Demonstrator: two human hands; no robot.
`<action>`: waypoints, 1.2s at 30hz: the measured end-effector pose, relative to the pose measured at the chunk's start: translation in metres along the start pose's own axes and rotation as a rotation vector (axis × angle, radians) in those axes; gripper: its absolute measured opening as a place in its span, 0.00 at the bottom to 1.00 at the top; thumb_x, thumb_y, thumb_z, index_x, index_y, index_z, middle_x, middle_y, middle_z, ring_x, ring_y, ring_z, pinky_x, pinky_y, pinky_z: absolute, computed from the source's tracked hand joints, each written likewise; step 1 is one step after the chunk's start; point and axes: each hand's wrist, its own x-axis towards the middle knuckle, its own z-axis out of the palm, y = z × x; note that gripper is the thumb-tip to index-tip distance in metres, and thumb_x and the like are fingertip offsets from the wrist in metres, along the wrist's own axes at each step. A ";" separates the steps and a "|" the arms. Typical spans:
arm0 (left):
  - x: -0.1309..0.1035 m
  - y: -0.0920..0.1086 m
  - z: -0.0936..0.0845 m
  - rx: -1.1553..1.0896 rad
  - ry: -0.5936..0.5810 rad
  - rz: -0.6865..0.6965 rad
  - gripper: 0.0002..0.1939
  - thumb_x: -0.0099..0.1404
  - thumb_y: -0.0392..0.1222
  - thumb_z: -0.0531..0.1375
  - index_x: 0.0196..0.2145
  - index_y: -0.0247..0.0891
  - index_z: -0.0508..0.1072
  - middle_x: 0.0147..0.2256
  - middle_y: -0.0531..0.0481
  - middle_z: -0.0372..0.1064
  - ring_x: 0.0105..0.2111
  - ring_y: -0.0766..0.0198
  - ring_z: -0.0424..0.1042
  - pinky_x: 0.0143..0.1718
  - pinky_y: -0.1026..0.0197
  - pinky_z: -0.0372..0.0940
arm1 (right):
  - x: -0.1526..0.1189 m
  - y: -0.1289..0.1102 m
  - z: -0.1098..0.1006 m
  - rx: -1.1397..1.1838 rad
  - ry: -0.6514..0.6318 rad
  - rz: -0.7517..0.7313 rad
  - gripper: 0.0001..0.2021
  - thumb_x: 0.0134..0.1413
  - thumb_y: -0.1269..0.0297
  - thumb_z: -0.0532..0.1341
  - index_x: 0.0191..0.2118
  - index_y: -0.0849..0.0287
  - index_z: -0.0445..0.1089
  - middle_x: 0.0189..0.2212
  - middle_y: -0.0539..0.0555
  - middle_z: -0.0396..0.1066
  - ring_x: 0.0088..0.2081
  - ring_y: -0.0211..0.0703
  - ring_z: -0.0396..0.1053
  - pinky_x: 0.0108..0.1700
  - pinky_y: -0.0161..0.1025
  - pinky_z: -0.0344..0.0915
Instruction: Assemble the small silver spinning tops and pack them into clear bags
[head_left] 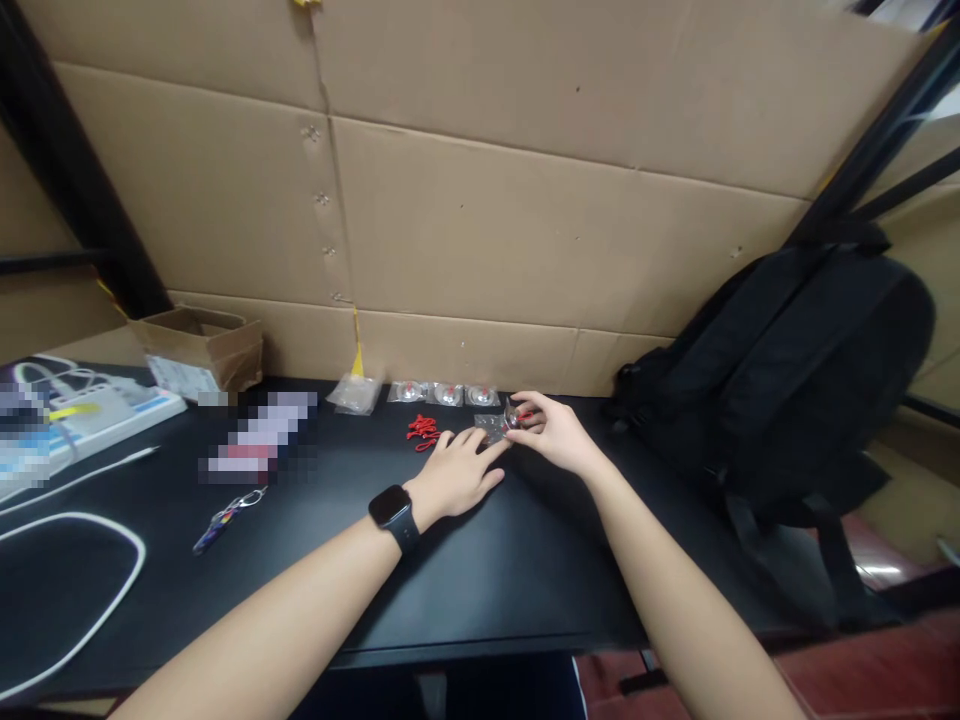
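Note:
My left hand (461,475), with a dark watch (391,508) on the wrist, lies palm down on the black table. Its fingers are spread, and the fingertips rest at the edge of a small clear plastic bag (489,424). In a pinch, my right hand (555,432) holds a small round shiny piece (513,416) with a red cord at the bag's right end. Whether the piece is partly inside the bag I cannot tell. Beside my left fingers lies a bunch of red cords (424,430). Behind are filled clear bags (448,394) in a row, each with a round piece and some red.
A stack of clear bags (354,394) lies near the cardboard wall (480,240). To the left are an open cardboard box (202,345), a keychain (225,520), a white cable (139,550) and a power strip (127,425). A black backpack (810,370) stands at the right.

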 end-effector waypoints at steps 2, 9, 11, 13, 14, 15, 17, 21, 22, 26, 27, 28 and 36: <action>0.000 0.000 -0.001 0.025 -0.017 -0.007 0.27 0.75 0.56 0.46 0.69 0.56 0.54 0.58 0.40 0.62 0.60 0.45 0.60 0.54 0.42 0.56 | 0.000 0.003 -0.008 -0.162 0.018 -0.074 0.24 0.45 0.66 0.72 0.51 0.55 0.73 0.42 0.56 0.76 0.37 0.44 0.76 0.42 0.41 0.76; 0.002 -0.001 0.002 0.013 -0.017 0.004 0.25 0.75 0.58 0.44 0.64 0.54 0.63 0.59 0.41 0.62 0.61 0.43 0.58 0.55 0.41 0.55 | 0.001 0.008 -0.031 -0.344 0.126 -0.165 0.23 0.47 0.69 0.71 0.51 0.54 0.74 0.44 0.55 0.77 0.34 0.43 0.74 0.39 0.40 0.74; 0.001 -0.001 0.002 -0.012 -0.006 0.025 0.25 0.75 0.58 0.44 0.63 0.51 0.64 0.61 0.42 0.61 0.63 0.44 0.57 0.56 0.42 0.54 | 0.001 0.008 -0.032 -0.365 0.146 -0.169 0.23 0.47 0.71 0.71 0.51 0.53 0.74 0.44 0.54 0.78 0.34 0.43 0.74 0.39 0.40 0.74; 0.002 -0.001 0.002 -0.045 0.003 0.045 0.25 0.75 0.57 0.45 0.62 0.46 0.65 0.61 0.42 0.63 0.62 0.46 0.59 0.58 0.43 0.54 | 0.001 0.008 -0.034 -0.380 0.164 -0.167 0.22 0.47 0.71 0.70 0.51 0.53 0.74 0.44 0.54 0.78 0.35 0.44 0.74 0.40 0.40 0.73; 0.002 0.000 0.002 -0.061 0.008 0.047 0.25 0.75 0.57 0.45 0.61 0.43 0.65 0.60 0.41 0.64 0.60 0.48 0.61 0.58 0.44 0.53 | 0.001 0.008 -0.035 -0.383 0.169 -0.162 0.22 0.47 0.71 0.70 0.51 0.53 0.74 0.43 0.54 0.78 0.35 0.44 0.74 0.40 0.41 0.73; 0.003 0.000 0.002 -0.072 0.015 0.041 0.26 0.75 0.57 0.46 0.61 0.40 0.64 0.58 0.39 0.66 0.59 0.49 0.64 0.59 0.45 0.53 | 0.000 0.008 -0.036 -0.383 0.174 -0.157 0.22 0.47 0.70 0.70 0.51 0.53 0.74 0.43 0.54 0.78 0.35 0.43 0.74 0.40 0.41 0.74; 0.004 0.000 0.002 -0.073 0.040 0.013 0.28 0.75 0.57 0.46 0.63 0.36 0.60 0.57 0.37 0.68 0.57 0.50 0.66 0.60 0.45 0.52 | 0.000 0.007 -0.037 -0.373 0.178 -0.148 0.22 0.48 0.69 0.70 0.51 0.54 0.74 0.43 0.54 0.78 0.34 0.43 0.74 0.40 0.41 0.74; 0.005 0.001 0.000 -0.025 0.064 -0.025 0.31 0.75 0.56 0.45 0.70 0.40 0.50 0.58 0.37 0.66 0.56 0.48 0.66 0.58 0.45 0.53 | 0.000 0.003 -0.038 -0.324 0.170 -0.159 0.21 0.48 0.66 0.71 0.51 0.54 0.74 0.44 0.54 0.78 0.36 0.43 0.75 0.42 0.41 0.74; 0.006 0.002 0.000 -0.013 0.054 -0.023 0.31 0.75 0.56 0.45 0.70 0.44 0.50 0.57 0.39 0.66 0.55 0.49 0.67 0.57 0.45 0.54 | 0.000 0.003 -0.037 -0.313 0.164 -0.161 0.22 0.48 0.66 0.71 0.51 0.54 0.74 0.44 0.54 0.78 0.36 0.43 0.75 0.42 0.41 0.74; 0.006 0.005 0.000 0.057 0.035 -0.013 0.26 0.75 0.57 0.44 0.67 0.58 0.56 0.56 0.42 0.65 0.54 0.48 0.67 0.54 0.44 0.56 | 0.000 0.002 -0.038 -0.286 0.137 -0.150 0.22 0.48 0.65 0.72 0.51 0.53 0.74 0.45 0.54 0.78 0.36 0.43 0.75 0.41 0.40 0.74; 0.005 0.006 0.000 0.075 0.043 -0.013 0.25 0.75 0.57 0.44 0.66 0.59 0.59 0.56 0.43 0.65 0.54 0.47 0.66 0.54 0.44 0.56 | 0.000 0.002 -0.038 -0.285 0.133 -0.142 0.23 0.47 0.65 0.72 0.51 0.53 0.74 0.45 0.54 0.78 0.36 0.43 0.75 0.41 0.40 0.74; 0.005 0.007 0.000 0.089 0.053 -0.011 0.24 0.75 0.58 0.44 0.65 0.59 0.61 0.57 0.43 0.65 0.55 0.46 0.65 0.54 0.43 0.56 | -0.001 0.002 -0.039 -0.288 0.130 -0.131 0.23 0.47 0.65 0.72 0.51 0.53 0.75 0.45 0.54 0.78 0.36 0.43 0.74 0.41 0.40 0.74; 0.006 0.002 -0.002 0.083 0.090 0.054 0.22 0.75 0.54 0.48 0.55 0.40 0.70 0.57 0.40 0.67 0.57 0.49 0.64 0.55 0.47 0.57 | -0.005 -0.003 -0.037 -0.312 -0.104 -0.044 0.19 0.45 0.61 0.72 0.46 0.56 0.77 0.32 0.51 0.77 0.31 0.40 0.72 0.36 0.36 0.69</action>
